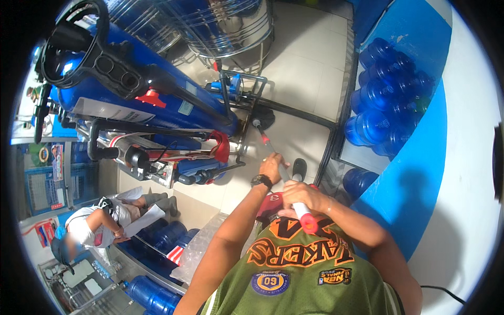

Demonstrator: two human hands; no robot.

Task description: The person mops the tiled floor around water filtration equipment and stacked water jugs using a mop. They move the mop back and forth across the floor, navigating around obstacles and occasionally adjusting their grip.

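Note:
Both my hands are wrapped around the grey and white handle (278, 160) of what looks like a mop. My left hand (271, 169), with a dark watch at the wrist, grips it further down. Closer to my chest, my right hand (306, 197) holds the upper part, just below the red end cap (308, 224). The handle slants away from me to a dark mop head (264, 117) on the tiled floor (291, 134), beside black piping. One of my feet in a dark slipper (300, 166) shows right of the handle.
Blue filter tanks (157, 78) with black pipes and red valves stand left. Stainless steel tanks (220, 31) are beyond. Blue water jugs (378, 94) are stacked right, past a dark floor edging (328, 149). Another person (106, 224) stands at left near more jugs (153, 293).

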